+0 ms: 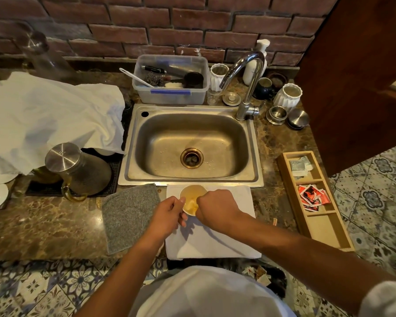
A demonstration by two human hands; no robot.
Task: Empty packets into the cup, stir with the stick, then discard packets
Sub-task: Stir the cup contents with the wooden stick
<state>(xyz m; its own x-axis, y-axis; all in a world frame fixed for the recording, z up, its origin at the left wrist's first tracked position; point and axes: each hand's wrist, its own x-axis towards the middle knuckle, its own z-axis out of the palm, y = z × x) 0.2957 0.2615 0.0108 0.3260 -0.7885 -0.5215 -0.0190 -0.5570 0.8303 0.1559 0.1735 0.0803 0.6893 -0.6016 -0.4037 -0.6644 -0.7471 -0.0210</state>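
A small white cup [191, 192] with yellowish liquid stands on a folded white towel [215, 243] in front of the sink. My left hand [168, 212] grips the cup's left rim and side. My right hand [216, 208] is a closed fist at the cup's right rim, fingers curled over the opening; anything it may hold is hidden, and no stick shows. Red packets [312, 197] lie in the middle compartment of a wooden tray [286, 177] to the right, and grey-white packets [298, 165] lie in its far compartment.
The steel sink [133, 156] with its tap [249, 88] lies just behind the cup. A grey cloth [128, 216] lies left of the towel, with a steel jug [78, 168] beyond it. Torn packet scraps [258, 274] sit in a dark bin below the counter edge.
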